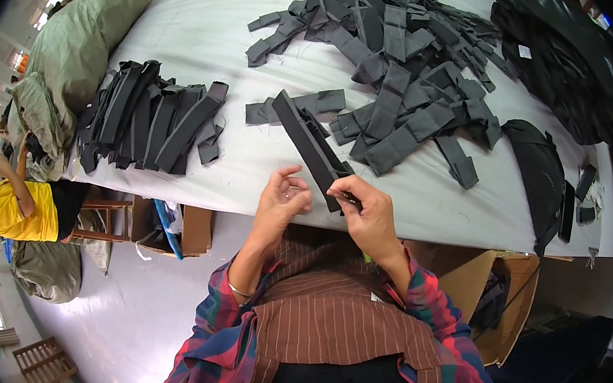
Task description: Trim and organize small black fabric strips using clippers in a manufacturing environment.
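My right hand (363, 207) pinches the near end of a dark fabric strip (303, 140), which slants up and to the left over the table's front edge. Beside it my left hand (283, 198) is apart from the strip, fingers loosely curled and spread, with nothing seen in them. Beyond the strip lies a large loose heap of dark grey fabric strips (396, 31). A neater row of folded dark strips (145, 116) rests on the table to the left. One flat grey piece (319, 101) lies just behind the held strip.
The white-covered table (187, 42) spans the front. Black fabric (556, 61) and a black pouch-like piece (533, 161) lie at right. Large green sacks (97, 39) line the left side. Cardboard boxes (455, 280) stand below. A person in yellow (25, 208) sits at far left.
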The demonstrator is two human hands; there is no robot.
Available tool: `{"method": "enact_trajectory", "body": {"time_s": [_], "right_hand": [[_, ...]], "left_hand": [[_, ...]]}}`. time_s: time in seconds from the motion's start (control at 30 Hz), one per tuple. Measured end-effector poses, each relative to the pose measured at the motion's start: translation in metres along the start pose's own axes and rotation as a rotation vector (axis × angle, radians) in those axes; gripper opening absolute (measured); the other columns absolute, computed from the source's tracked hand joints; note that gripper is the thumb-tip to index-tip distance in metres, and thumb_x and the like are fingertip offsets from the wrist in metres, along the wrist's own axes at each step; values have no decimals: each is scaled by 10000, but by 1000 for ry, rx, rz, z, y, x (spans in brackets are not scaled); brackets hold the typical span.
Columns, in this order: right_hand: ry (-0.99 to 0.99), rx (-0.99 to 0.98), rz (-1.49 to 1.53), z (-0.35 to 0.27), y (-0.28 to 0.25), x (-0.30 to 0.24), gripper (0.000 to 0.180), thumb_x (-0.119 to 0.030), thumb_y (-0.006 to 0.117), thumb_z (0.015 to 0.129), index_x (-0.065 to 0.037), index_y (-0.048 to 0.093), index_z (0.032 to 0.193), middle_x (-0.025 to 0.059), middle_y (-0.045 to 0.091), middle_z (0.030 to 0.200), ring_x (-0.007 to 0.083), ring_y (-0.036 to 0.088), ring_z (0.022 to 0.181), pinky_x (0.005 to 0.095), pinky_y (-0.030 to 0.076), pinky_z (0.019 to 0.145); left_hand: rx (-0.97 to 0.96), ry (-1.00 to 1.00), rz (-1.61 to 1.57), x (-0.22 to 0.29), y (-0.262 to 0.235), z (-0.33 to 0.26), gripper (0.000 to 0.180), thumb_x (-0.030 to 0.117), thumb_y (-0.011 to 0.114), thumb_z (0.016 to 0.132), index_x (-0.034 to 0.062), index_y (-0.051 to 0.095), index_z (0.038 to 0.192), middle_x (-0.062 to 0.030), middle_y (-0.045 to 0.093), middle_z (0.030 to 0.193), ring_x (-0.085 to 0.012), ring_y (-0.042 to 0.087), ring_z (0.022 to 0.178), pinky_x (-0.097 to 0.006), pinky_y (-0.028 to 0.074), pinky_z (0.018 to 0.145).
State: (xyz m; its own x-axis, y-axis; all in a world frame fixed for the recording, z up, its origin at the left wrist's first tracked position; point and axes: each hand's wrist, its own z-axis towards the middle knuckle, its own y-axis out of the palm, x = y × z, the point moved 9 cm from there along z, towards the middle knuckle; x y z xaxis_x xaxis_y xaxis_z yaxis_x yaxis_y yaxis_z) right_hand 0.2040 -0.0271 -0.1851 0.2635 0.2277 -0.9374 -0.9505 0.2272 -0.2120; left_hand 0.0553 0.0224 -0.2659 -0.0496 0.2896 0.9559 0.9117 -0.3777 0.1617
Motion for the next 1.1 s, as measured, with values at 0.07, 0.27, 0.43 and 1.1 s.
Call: {"method": "enact_trajectory", "body": {"time_s": [0.07, 0.27, 0.43, 1.1], "right_hand": [[-52, -15, -68, -3, -3, 2, 235, 79, 552, 696, -48, 598, 887, 116, 626, 804, 290, 637, 727, 336, 495, 631], [-222, -127, -273, -13, 21, -8, 338, 39, 532, 592, -148, 596, 866, 34, 605, 802, 299, 583, 702, 378, 426, 587], [-266, -114, -340, -20, 21, -1, 309, 18, 542, 636, -162, 597, 880, 6, 611, 808, 281, 569, 636, 363, 432, 571], [-171, -121, -315, -19, 21, 14, 396, 37, 571, 661, -158, 588, 1006, 29, 661, 873, 290, 615, 692, 373, 471, 615]], "left_hand": [[-2, -4, -145, 12, 9, 3, 465, 114, 572, 894, -15, 380, 1297, -100, 510, 1162, -163, 566, 912, -301, 479, 810], [155, 101, -334, 24, -17, 10, 429, 207, 583, 913, 29, 396, 1257, -56, 505, 1116, -142, 506, 973, -318, 438, 818], [236, 85, -331, 21, -18, 13, 398, 164, 631, 883, 78, 390, 1188, -33, 513, 1015, -111, 490, 874, -306, 409, 737], [264, 50, -541, 17, -21, 10, 253, 155, 655, 858, 76, 503, 1043, -39, 581, 928, -159, 581, 818, -312, 494, 752]]}}
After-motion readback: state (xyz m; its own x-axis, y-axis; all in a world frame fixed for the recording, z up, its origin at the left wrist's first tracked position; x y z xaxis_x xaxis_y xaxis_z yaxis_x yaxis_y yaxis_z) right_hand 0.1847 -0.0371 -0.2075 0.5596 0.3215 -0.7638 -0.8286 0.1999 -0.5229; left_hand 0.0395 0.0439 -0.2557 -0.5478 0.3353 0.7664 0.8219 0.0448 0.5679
